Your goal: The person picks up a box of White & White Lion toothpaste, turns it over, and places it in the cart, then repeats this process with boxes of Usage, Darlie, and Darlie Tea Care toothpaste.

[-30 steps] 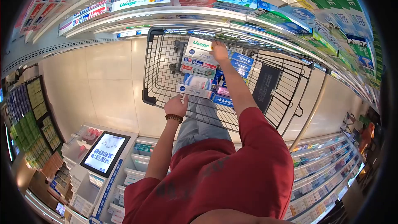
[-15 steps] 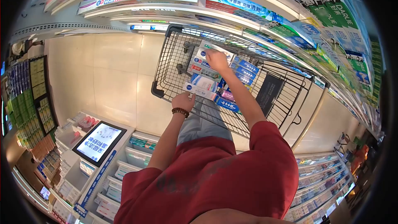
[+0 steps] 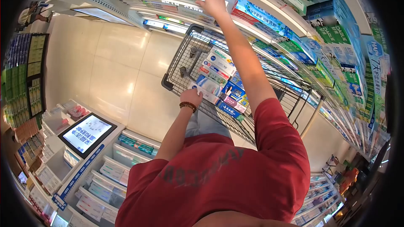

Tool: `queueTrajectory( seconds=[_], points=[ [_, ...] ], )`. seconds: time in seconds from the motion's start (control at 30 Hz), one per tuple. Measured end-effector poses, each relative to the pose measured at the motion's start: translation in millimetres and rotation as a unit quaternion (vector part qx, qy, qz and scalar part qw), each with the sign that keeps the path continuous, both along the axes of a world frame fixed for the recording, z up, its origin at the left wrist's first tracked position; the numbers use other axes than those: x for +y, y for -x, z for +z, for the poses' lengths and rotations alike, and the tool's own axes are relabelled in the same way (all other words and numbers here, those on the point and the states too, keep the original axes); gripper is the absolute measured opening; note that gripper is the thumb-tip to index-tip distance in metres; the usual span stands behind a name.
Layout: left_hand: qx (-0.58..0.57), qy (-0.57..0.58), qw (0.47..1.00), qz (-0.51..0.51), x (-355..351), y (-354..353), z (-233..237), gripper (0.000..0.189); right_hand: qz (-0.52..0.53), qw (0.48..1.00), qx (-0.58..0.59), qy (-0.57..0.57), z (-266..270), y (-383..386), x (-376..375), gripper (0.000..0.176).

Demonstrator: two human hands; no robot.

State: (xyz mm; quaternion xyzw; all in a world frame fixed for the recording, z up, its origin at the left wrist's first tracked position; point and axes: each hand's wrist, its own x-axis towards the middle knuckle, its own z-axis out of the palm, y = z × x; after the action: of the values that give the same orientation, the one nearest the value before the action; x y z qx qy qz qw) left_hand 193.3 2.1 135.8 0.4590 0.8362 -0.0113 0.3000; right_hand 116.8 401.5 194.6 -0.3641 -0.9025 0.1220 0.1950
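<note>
- 1 lit screen (image 3: 87,134) in a black frame, showing dark Chinese characters, left of the left hand's (image 3: 191,97) grip and nearer the body
- White bins (image 3: 113,166) of small packs, just beside the screen, on the body side of that grip
- Pale tiled floor (image 3: 109,59), spreading left from the same grip
- Stacked green packs (image 3: 17,92), well apart, far left of it
- 1 person (image 3: 33,17), partly visible, far left of the right hand's (image 3: 213,5) grip
- Green Darlie boxes (image 3: 334,35), well to the right of that grip
</note>
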Motion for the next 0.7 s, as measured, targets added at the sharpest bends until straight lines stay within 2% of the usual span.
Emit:
queueTrajectory(
  seconds=[0.1, 0.2, 0.33, 0.4, 0.47, 0.53, 0.6, 0.7],
  points=[
    [-0.007, -0.018, 1.000, 0.000, -1.5, -0.2, 0.1, 0.035, 0.004, 1.000, 0.015, 0.021, 2.0, -2.9, 0.1, 0.047],
    [-0.013, -0.018, 1.000, 0.006, -2.0, -0.2, -3.5, 0.034, 0.003, 0.997, 0.054, -0.048, 7.8, -9.8, -11.9, 0.048],
    [-0.010, -0.003, 1.000, 0.015, 0.1, 1.2, -2.6, 0.032, 0.030, 0.945, 0.238, -0.221, 34.6, -40.5, -52.3, 0.053],
    [-0.006, -0.015, 1.000, 0.014, -1.4, 0.6, -4.3, 0.031, 0.057, 0.947, 0.240, -0.206, 51.2, -72.3, -90.6, 0.054],
    [-0.004, -0.011, 1.000, 0.015, 0.5, 0.7, -2.8, 0.031, 0.101, 0.953, 0.258, -0.121, 48.6, -105.6, -130.6, 0.051],
    [-0.004, -0.008, 1.000, 0.016, -1.3, -1.6, -0.9, 0.030, 0.129, 0.954, 0.270, -0.025, 6.4, -140.7, -166.0, 0.051],
    [0.000, -0.013, 1.000, 0.015, -0.1, -0.7, -1.1, 0.030, 0.085, 0.980, 0.175, 0.049, -46.0, -180.7, -192.3, 0.051],
    [-0.013, 0.009, 1.000, 0.014, 5.8, 0.8, 5.1, 0.031, -0.042, 0.996, 0.058, 0.055, -127.3, -234.6, -201.0, 0.051]
  ],
)
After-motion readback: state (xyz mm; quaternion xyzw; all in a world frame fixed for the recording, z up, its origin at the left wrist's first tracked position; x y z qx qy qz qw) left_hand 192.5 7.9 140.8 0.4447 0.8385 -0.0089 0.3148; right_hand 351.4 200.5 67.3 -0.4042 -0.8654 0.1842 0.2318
